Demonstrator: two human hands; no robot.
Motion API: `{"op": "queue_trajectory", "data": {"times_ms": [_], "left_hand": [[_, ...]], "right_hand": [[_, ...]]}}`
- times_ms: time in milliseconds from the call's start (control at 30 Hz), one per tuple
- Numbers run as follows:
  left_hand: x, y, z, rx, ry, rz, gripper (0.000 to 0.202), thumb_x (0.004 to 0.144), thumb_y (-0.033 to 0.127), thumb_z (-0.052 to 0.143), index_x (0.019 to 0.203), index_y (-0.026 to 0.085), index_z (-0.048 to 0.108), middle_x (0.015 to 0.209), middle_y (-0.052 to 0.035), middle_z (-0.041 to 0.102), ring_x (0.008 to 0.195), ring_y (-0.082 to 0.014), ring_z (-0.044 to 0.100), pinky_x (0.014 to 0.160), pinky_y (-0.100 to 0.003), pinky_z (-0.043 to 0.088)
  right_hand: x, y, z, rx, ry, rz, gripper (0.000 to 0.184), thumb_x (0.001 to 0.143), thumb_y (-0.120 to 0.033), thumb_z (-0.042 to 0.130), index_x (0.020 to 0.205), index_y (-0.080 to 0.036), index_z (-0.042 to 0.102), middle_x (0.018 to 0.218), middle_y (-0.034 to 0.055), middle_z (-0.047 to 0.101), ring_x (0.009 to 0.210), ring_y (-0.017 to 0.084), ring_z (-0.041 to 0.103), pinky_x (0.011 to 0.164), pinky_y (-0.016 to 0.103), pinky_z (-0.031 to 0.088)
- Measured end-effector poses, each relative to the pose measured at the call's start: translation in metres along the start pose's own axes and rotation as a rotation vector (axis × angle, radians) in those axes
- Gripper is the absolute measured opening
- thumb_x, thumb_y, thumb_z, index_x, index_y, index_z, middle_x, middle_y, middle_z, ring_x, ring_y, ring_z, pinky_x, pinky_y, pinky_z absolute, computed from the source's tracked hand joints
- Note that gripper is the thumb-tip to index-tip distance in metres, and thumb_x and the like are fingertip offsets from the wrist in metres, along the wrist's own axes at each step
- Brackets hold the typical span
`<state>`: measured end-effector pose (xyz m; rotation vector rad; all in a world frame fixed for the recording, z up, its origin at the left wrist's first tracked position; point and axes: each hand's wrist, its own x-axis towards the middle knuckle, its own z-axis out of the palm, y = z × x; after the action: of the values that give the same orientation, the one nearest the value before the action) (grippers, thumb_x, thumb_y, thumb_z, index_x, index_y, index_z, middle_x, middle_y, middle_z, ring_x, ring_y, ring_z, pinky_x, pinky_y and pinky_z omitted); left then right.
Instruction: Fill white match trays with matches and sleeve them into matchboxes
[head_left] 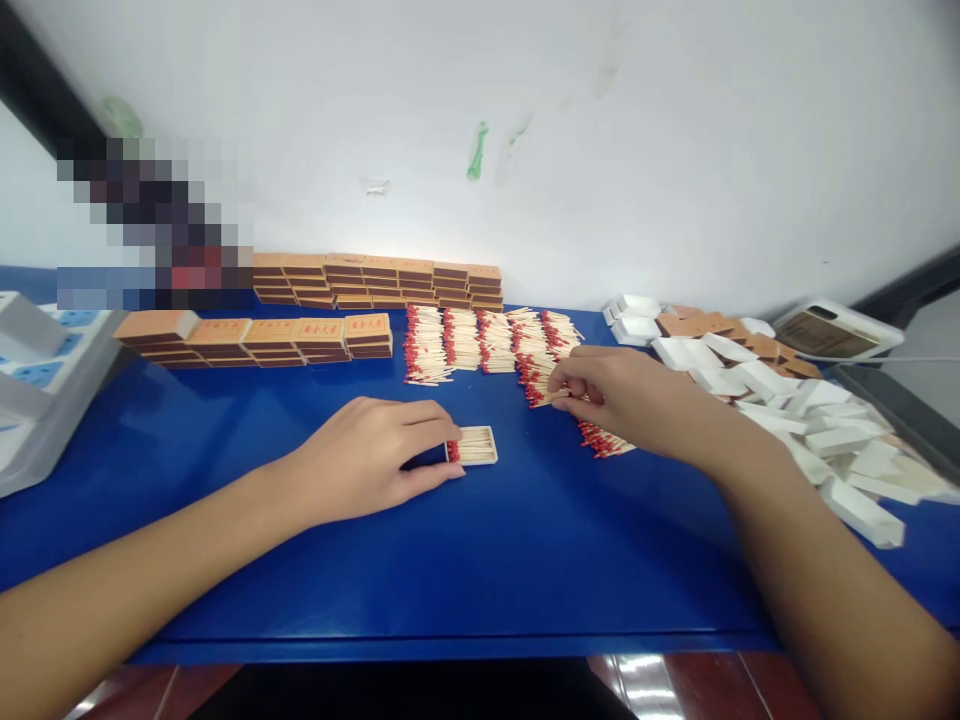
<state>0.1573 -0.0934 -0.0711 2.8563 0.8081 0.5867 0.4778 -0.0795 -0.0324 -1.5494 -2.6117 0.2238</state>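
Fingers (pixel 433 434) of the left hand (pixel 367 455) in the head view hold the left end of a small white rectangular tray (pixel 495 446), partly filled with matches (pixel 472 444), on the blue tabletop (pixel 465 560), while the right hand (pixel 630 395) pinches red-headed wooden matchsticks (pixel 552 398) at a loose pile (pixel 534 372).

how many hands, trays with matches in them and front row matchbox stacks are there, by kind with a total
Hands: 2 (left hand, right hand)
Tray with matches in it: 1
Front row matchbox stacks: 5
Total: 8
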Motion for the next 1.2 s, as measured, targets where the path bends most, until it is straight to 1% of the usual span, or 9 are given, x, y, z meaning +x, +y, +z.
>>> {"op": "queue_trajectory", "data": {"times_ms": [133,267,367,467,533,700,900,1067,1200], "left_hand": [[0.000,0.000,0.000,0.001,-0.003,-0.002,0.025,0.105,0.041,0.063,0.115,0.021,0.073,0.115,-0.0019,0.078,0.086,-0.0154,0.076,0.072,-0.027,0.053],[0.001,0.001,-0.001,-0.007,-0.020,-0.019,0.026,0.105,0.041,0.063,0.119,0.021,0.072,0.117,-0.0027,0.079,0.090,-0.0161,0.077,0.074,-0.027,0.054],[0.001,0.002,-0.001,0.001,-0.011,-0.026,0.033,0.105,0.042,0.063,0.130,0.021,0.068,0.116,-0.0034,0.079,0.089,-0.0169,0.077,0.071,-0.027,0.054],[0.001,0.003,-0.002,0.028,-0.005,-0.048,0.044,0.104,0.045,0.064,0.142,0.022,0.061,0.108,-0.0029,0.080,0.082,-0.0164,0.077,0.062,-0.026,0.050],[0.001,0.003,-0.003,0.031,-0.014,-0.070,0.050,0.103,0.044,0.065,0.147,0.023,0.056,0.106,-0.0018,0.080,0.075,-0.0149,0.075,0.059,-0.025,0.048],[0.002,0.005,-0.002,-0.003,-0.054,-0.129,0.064,0.101,0.044,0.068,0.157,0.029,0.042,0.116,0.0017,0.079,0.066,-0.0121,0.070,0.063,-0.026,0.050],[0.004,0.008,0.000,-0.021,-0.084,-0.168,0.073,0.102,0.049,0.066,0.163,0.031,0.030,0.116,0.0035,0.079,0.066,-0.0135,0.070,0.066,-0.028,0.052],[0.005,0.011,0.002,-0.036,-0.065,-0.146,0.074,0.101,0.048,0.066,0.163,0.028,0.030,0.119,0.0005,0.079,0.066,-0.0137,0.071,0.067,-0.028,0.053],[0.005,0.013,0.003,-0.046,-0.047,-0.128,0.073,0.101,0.046,0.067,0.162,0.027,0.030,0.122,-0.0001,0.079,0.066,-0.0132,0.072,0.067,-0.028,0.054]], "right_hand": [[0.002,0.003,0.003,0.024,-0.019,0.004,0.017,0.099,-0.027,0.055,0.090,-0.021,0.069,0.086,0.0062,0.071,0.074,0.020,0.062,0.065,0.031,0.041],[0.002,0.004,0.004,0.047,-0.031,0.014,0.012,0.096,-0.026,0.058,0.086,-0.021,0.064,0.083,0.0050,0.069,0.072,0.019,0.060,0.063,0.030,0.040],[0.003,0.005,0.005,0.046,-0.057,0.027,0.010,0.094,-0.025,0.058,0.087,-0.021,0.063,0.082,0.0037,0.068,0.071,0.018,0.060,0.064,0.030,0.041],[0.003,0.007,0.005,0.053,-0.052,0.018,0.008,0.094,-0.026,0.058,0.090,-0.021,0.064,0.083,0.0041,0.068,0.073,0.019,0.060,0.065,0.030,0.042],[0.002,0.005,0.004,0.068,-0.031,0.003,0.009,0.095,-0.027,0.059,0.092,-0.021,0.065,0.084,0.0045,0.068,0.073,0.019,0.061,0.065,0.030,0.042],[-0.003,-0.015,0.002,0.152,0.032,-0.086,0.011,0.100,-0.031,0.059,0.095,-0.022,0.064,0.086,0.0040,0.068,0.075,0.018,0.061,0.067,0.030,0.043],[-0.006,-0.046,0.009,0.243,0.023,-0.147,0.004,0.101,-0.026,0.062,0.100,-0.023,0.064,0.091,0.0021,0.067,0.078,0.017,0.060,0.068,0.029,0.043],[-0.007,-0.061,0.013,0.264,0.010,-0.164,0.002,0.099,-0.020,0.062,0.099,-0.022,0.062,0.092,0.0026,0.067,0.075,0.016,0.061,0.065,0.028,0.042],[-0.006,-0.068,0.018,0.251,0.017,-0.162,0.003,0.099,-0.019,0.062,0.097,-0.021,0.061,0.095,0.0036,0.068,0.078,0.017,0.063,0.066,0.029,0.042]]}}
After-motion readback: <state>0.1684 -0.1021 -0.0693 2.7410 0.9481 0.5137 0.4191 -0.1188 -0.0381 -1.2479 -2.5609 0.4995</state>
